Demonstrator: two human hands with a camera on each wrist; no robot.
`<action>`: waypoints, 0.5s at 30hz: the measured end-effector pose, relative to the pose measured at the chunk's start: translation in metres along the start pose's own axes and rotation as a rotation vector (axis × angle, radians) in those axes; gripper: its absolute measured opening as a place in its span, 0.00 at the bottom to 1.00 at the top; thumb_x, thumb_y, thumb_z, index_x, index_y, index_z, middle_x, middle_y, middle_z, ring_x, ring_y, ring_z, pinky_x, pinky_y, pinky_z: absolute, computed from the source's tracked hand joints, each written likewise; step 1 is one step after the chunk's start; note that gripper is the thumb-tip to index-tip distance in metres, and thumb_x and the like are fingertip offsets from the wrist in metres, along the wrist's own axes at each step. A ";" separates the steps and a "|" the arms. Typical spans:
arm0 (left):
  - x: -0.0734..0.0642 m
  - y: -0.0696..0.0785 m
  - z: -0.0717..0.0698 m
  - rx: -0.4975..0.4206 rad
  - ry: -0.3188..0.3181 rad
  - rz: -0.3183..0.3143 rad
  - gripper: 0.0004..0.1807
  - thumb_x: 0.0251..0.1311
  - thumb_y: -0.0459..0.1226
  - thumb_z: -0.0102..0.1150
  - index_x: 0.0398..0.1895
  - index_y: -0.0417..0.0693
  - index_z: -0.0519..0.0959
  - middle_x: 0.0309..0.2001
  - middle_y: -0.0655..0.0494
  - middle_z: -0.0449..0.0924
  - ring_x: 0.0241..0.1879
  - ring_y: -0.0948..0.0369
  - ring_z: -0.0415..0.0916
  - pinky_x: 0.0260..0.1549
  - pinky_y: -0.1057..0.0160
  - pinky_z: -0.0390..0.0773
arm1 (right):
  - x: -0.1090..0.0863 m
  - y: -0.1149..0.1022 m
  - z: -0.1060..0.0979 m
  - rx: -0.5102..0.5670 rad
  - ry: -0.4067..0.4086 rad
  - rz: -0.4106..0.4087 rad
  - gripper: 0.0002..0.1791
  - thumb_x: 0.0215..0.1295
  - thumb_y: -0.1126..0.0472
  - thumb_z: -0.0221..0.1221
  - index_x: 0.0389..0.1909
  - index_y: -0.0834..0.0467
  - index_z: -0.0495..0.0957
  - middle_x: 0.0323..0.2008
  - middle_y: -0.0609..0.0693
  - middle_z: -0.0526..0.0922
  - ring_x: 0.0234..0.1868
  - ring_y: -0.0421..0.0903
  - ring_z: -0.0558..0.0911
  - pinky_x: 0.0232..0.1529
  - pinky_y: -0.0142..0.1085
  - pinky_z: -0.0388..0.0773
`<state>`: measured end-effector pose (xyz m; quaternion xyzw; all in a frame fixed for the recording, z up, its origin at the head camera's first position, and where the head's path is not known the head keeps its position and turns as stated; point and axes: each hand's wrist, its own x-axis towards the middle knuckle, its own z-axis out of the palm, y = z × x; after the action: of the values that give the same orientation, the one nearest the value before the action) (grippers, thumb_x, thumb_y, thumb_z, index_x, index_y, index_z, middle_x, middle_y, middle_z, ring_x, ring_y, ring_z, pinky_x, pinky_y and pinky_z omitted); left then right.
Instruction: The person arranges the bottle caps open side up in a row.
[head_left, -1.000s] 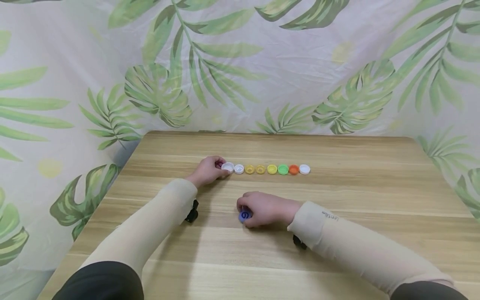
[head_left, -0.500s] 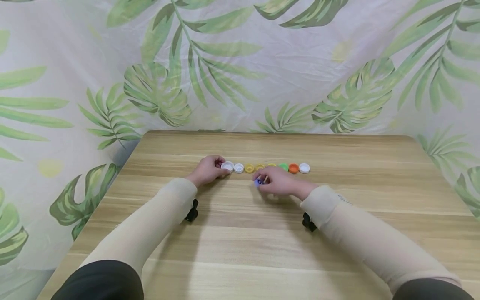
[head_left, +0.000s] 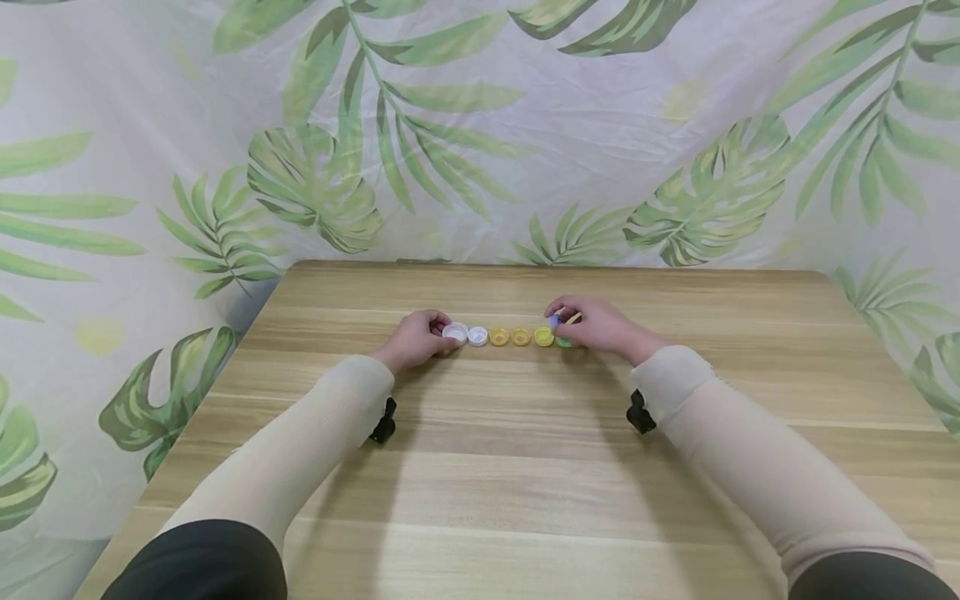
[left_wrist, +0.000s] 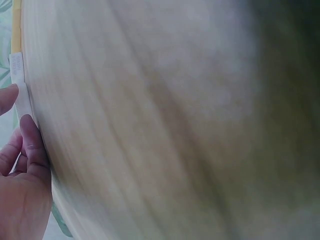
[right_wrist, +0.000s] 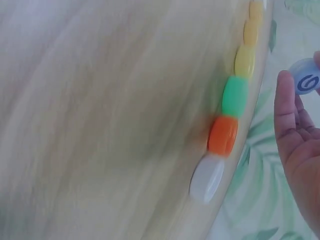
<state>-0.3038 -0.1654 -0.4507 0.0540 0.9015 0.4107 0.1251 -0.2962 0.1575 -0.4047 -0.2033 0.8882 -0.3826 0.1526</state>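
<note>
A row of bottle caps lies on the table. My left hand pinches the large white cap at the row's left end between thumb and finger. Beside it sit a smaller white cap, two amber caps and a yellow cap. Raised over the row's right part, my right hand pinches a blue cap with a dark curved mark. It hides the orange cap and another white cap from the head view, and partly covers the green cap.
The wooden table ends at a back edge behind the row. A leaf-patterned cloth hangs beyond it. Black wrist cameras sit under both cuffs.
My right hand has carried the blue cap from the middle of the table forward and to the right, over the row. The left hand has stayed at the large white cap.
</note>
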 end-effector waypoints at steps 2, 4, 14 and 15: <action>0.001 -0.001 0.000 -0.002 0.000 -0.001 0.23 0.65 0.35 0.68 0.58 0.31 0.75 0.48 0.44 0.77 0.45 0.55 0.73 0.43 0.63 0.76 | -0.001 0.006 -0.005 0.020 0.026 0.028 0.16 0.71 0.63 0.60 0.56 0.65 0.76 0.54 0.62 0.79 0.50 0.56 0.80 0.44 0.43 0.79; 0.002 -0.001 0.000 -0.004 0.002 -0.002 0.23 0.65 0.35 0.69 0.58 0.32 0.76 0.48 0.44 0.77 0.45 0.55 0.73 0.43 0.63 0.76 | -0.003 0.011 -0.011 0.033 0.049 0.052 0.18 0.71 0.63 0.61 0.57 0.67 0.74 0.54 0.62 0.78 0.53 0.57 0.79 0.48 0.43 0.78; 0.002 0.000 0.000 0.009 0.003 0.002 0.22 0.65 0.35 0.68 0.57 0.32 0.76 0.47 0.44 0.77 0.45 0.55 0.72 0.44 0.62 0.75 | -0.018 0.041 -0.042 0.217 0.104 0.162 0.31 0.71 0.65 0.60 0.70 0.73 0.64 0.65 0.69 0.70 0.63 0.61 0.73 0.62 0.49 0.71; 0.001 0.001 0.000 0.012 0.003 0.002 0.23 0.65 0.36 0.68 0.58 0.32 0.76 0.47 0.44 0.77 0.45 0.55 0.72 0.44 0.62 0.75 | -0.020 0.043 -0.044 0.225 0.114 0.170 0.31 0.72 0.64 0.60 0.71 0.73 0.64 0.65 0.69 0.70 0.62 0.61 0.72 0.61 0.49 0.71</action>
<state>-0.3049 -0.1650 -0.4502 0.0551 0.9042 0.4054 0.1229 -0.3081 0.2218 -0.4052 -0.0868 0.8610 -0.4764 0.1555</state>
